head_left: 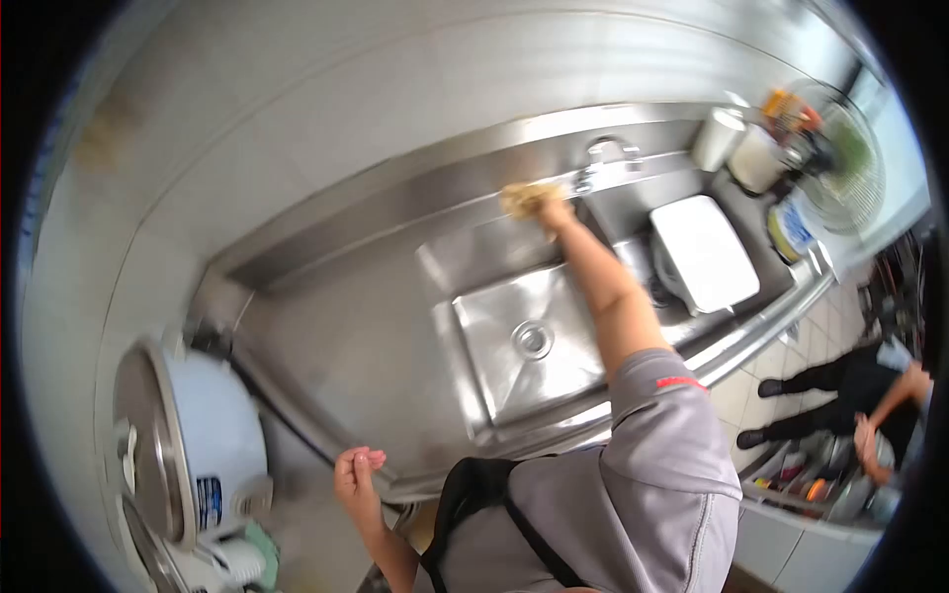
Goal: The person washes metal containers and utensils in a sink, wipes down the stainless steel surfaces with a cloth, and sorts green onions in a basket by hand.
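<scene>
Tan cloth point(522, 201) | right fingers point(552, 211) grip it | near sink's back edge point(474, 223) | left fingers point(348, 465) half-curled

We stretch our right arm point(615, 292) far forward, nearly straight, the right hand point(556, 214) blurred and partly hidden. Our left forearm point(391, 549) angles forward near our body, the left hand point(358, 474) loosely curled.

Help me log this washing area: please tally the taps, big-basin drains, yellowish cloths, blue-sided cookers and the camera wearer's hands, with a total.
Tap: 1
Big-basin drain: 1
Yellowish cloth: 1
Blue-sided cooker: 1
Wearer's hands: 2, the left hand and the right hand
Total: 6
</scene>
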A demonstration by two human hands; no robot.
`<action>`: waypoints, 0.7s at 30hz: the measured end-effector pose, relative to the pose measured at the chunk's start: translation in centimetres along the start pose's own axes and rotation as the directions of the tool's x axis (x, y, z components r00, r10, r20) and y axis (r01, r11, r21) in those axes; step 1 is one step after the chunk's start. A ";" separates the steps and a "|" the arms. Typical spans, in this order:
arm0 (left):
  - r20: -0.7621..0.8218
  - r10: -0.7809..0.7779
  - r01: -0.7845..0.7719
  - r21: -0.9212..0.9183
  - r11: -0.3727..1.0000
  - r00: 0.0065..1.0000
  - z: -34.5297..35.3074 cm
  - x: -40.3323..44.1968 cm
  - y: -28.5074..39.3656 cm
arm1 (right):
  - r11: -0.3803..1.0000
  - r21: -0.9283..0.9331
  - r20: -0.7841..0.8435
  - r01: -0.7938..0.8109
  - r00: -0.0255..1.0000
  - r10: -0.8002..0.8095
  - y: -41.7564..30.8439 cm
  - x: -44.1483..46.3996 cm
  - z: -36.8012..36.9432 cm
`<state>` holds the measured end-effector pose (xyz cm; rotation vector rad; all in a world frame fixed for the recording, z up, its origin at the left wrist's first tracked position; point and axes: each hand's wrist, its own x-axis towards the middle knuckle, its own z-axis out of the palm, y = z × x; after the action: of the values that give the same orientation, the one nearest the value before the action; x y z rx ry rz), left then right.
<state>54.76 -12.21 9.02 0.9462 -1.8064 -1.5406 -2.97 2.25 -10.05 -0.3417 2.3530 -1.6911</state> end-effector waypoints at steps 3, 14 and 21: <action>0.248 -0.074 0.088 -0.046 0.995 0.966 7.7 1.1 0.6 | 0.971 -0.102 0.230 0.218 0.954 -0.190 -9.0 -8.8 -3.7; 0.669 -0.240 0.710 -0.644 0.285 0.703 37.6 -1.1 -4.2 | 0.543 -0.046 0.753 0.838 0.387 -0.533 -9.8 -23.8 -19.6; 0.628 -0.403 0.746 -0.534 0.398 0.666 39.0 -0.7 -8.3 | 0.901 -0.155 0.414 0.404 0.855 -0.312 -8.7 -25.7 -45.2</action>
<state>25.25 10.17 -5.70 0.8836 -0.7366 -2.8374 7.74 48.20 13.44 -1.1152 2.2863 -1.3104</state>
